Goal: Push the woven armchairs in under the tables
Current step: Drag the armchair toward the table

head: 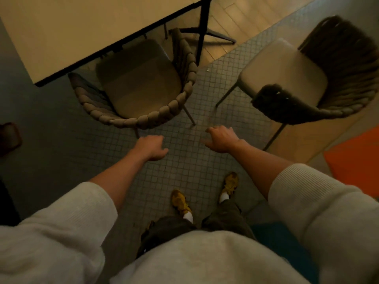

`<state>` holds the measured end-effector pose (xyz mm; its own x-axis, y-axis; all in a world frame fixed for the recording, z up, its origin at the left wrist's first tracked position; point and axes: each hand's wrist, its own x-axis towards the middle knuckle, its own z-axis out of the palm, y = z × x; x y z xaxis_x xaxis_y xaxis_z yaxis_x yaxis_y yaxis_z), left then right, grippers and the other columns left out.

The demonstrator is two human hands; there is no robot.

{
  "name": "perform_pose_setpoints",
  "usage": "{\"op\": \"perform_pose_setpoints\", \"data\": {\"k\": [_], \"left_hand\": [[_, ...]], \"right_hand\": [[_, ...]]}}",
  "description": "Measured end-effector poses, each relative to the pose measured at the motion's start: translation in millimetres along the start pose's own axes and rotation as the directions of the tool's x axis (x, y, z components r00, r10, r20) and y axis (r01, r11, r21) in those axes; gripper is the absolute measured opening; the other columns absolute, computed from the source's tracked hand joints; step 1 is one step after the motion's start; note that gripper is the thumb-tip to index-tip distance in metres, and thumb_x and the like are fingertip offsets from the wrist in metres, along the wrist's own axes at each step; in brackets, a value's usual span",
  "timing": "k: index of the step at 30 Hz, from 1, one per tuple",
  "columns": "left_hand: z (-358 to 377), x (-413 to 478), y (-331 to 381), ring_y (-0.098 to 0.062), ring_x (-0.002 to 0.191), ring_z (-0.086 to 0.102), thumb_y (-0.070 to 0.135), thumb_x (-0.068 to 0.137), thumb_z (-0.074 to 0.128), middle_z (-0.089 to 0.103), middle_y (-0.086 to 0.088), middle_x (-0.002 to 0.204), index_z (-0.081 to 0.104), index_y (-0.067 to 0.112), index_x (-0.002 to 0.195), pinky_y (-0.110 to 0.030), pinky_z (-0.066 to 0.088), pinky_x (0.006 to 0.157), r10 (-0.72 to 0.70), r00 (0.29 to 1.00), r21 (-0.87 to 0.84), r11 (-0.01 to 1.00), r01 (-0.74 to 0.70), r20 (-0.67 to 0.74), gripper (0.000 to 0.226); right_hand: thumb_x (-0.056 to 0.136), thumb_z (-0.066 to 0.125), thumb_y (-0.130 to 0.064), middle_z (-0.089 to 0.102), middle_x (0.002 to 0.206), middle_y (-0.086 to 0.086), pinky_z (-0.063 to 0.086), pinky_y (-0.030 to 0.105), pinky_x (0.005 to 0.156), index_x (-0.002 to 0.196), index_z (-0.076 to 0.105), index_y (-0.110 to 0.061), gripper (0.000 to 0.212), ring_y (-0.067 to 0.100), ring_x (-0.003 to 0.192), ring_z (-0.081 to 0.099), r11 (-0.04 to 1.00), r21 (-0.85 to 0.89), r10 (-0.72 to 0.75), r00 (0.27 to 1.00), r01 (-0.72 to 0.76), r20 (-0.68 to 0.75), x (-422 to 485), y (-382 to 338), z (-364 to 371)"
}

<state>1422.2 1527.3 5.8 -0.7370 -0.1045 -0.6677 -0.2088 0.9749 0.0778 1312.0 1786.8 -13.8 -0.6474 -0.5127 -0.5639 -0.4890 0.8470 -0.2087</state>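
One woven armchair (141,87) is seen partly tucked under the table (82,31); a second armchair (303,78) stands clear to the table's right. The left hand (150,147) and right hand (221,140) are held loosely open, empty, just short of the tucked chair's backrest.

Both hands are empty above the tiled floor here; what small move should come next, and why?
Probably turn right and take the backrest of the right armchair. It stands fully clear of any table, while the left armchair already has its seat partly under the table. The left hand and right hand hold nothing, and the right one is nearer that chair.
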Motion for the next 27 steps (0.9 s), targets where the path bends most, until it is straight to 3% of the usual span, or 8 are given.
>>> {"op": "perform_pose_setpoints", "data": {"k": [6,11,20,27], "left_hand": [[-18,0,63,-0.028,0.143,0.041,0.055,0.096,0.053,0.045,-0.008,0.155,0.040,0.017,0.153,-0.049,0.037,0.114,0.225,0.973,0.191,0.958,-0.213,-0.044,0.070],[-47,17,127,-0.029,0.148,0.034,0.055,0.098,0.050,0.039,-0.008,0.161,0.036,0.016,0.155,-0.051,0.029,0.119,0.352,0.936,0.282,0.900,-0.331,-0.024,0.071],[-58,50,269,-0.026,0.153,0.025,0.055,0.098,0.050,0.032,-0.003,0.165,0.035,0.020,0.157,-0.053,0.023,0.122,0.427,0.904,0.348,0.845,-0.406,0.018,0.070],[-72,87,360,-0.026,0.152,0.028,0.052,0.099,0.052,0.035,-0.007,0.163,0.033,0.018,0.157,-0.051,0.023,0.123,0.487,0.873,0.290,0.840,-0.459,-0.029,0.070]], "right_hand": [[0.095,0.055,-0.056,0.052,0.148,0.010,0.034,0.056,0.113,0.148,0.044,-0.020,0.065,0.030,0.139,0.045,0.992,0.064,0.116,0.983,-0.108,-0.142,-52,58,8],[0.094,0.058,-0.057,0.047,0.153,0.009,0.025,0.061,0.120,0.153,0.039,-0.021,0.071,0.031,0.145,0.039,0.955,0.138,0.279,0.951,-0.261,-0.135,-87,125,11],[0.092,0.059,-0.060,0.042,0.157,0.009,0.020,0.066,0.119,0.151,0.041,-0.022,0.073,0.032,0.148,0.031,0.929,0.179,0.352,0.924,-0.325,-0.149,-134,275,-5],[0.089,0.059,-0.061,0.049,0.150,0.008,0.033,0.060,0.113,0.146,0.046,-0.022,0.070,0.032,0.140,0.041,0.910,0.118,0.411,0.902,-0.398,-0.130,-157,372,-26]]}}
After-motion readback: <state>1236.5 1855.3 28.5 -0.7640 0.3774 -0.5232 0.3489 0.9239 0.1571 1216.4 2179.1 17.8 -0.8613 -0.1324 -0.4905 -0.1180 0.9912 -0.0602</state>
